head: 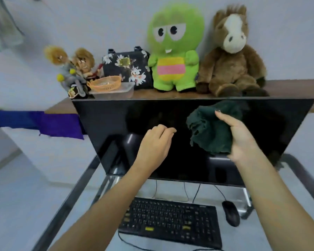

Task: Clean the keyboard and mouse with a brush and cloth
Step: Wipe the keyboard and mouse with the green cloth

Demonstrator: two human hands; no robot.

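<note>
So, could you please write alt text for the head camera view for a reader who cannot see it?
A right hand holds a dark green cloth before a black monitor, while the left hand, loosely curled, holds nothing. Below lie a black keyboard and mouse; plush toys sit behind the monitor.

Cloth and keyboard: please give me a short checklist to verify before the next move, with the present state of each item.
1. Cloth held by right hand: ok.
2. Left hand free, fingers loosely curled, holding nothing: ok.
3. Keyboard uncovered on the desk: ok.
4. Mouse uncovered, right of the keyboard: ok.
5. Brush within reach: cannot tell, none is visible.
6. Cloth on the keyboard: not ok, it is raised before the monitor.
</note>
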